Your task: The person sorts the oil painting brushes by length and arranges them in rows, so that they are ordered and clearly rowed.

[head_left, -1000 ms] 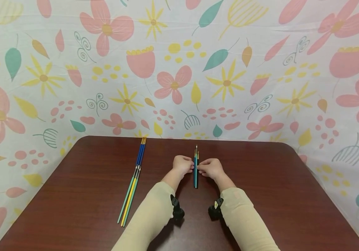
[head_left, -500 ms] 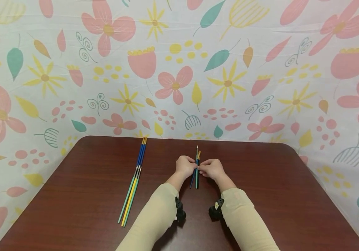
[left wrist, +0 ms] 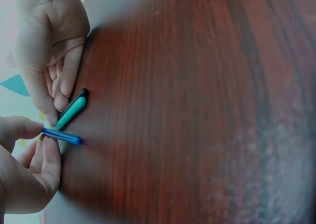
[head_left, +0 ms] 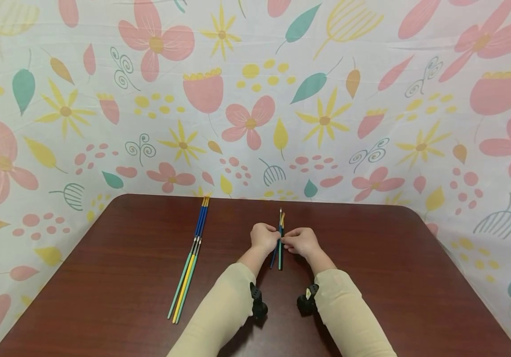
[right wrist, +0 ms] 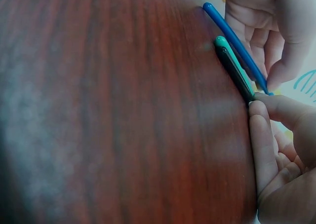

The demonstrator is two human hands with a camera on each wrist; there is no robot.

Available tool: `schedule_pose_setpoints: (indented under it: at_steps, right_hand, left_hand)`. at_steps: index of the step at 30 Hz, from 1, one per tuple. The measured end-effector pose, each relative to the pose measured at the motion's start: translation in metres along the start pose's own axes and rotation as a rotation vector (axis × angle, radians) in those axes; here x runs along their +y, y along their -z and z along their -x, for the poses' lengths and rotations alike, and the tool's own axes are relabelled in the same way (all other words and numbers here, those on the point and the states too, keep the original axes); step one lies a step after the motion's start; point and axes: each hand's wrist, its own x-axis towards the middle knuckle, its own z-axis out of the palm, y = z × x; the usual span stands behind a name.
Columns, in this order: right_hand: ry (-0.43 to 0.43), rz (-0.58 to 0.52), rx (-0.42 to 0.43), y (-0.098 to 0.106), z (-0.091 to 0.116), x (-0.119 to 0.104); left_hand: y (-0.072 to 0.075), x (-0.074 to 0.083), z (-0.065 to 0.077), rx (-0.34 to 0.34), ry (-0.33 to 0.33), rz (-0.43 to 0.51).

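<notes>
My left hand pinches a blue paintbrush between thumb and fingers. That brush slants, its handle end pointing toward me and to the left. Beside it lie a green paintbrush and a black paintbrush, close together and nearly parallel. My right hand has thumb and forefinger at these two and pinches the black one; whether it also grips the green one is unclear. The bristle ends of the brushes point away from me. Fingers cover the middle of the bundle in the head view.
On the left of the brown table lies a row of blue paintbrushes with yellowish tips. Below them, almost end to end, are green brushes and a yellow brush. A flower-patterned cloth hangs behind the table.
My left hand has moved slightly right. The blue brush, upright alongside the others a second ago, now slants across the green one. My right hand has barely moved.
</notes>
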Motion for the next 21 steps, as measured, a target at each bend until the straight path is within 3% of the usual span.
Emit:
schedule_pose_setpoints:
  at_steps: [11, 21]
  right_hand:
    - [-0.009, -0.002, -0.010, 0.001, -0.001, -0.001]
    - [-0.003, -0.007, -0.008, 0.001, -0.001, 0.000]
  left_hand:
    - [0.002, -0.006, -0.005, 0.047, 0.024, 0.164]
    - [0.009, -0.010, -0.007, -0.035, 0.039, 0.323]
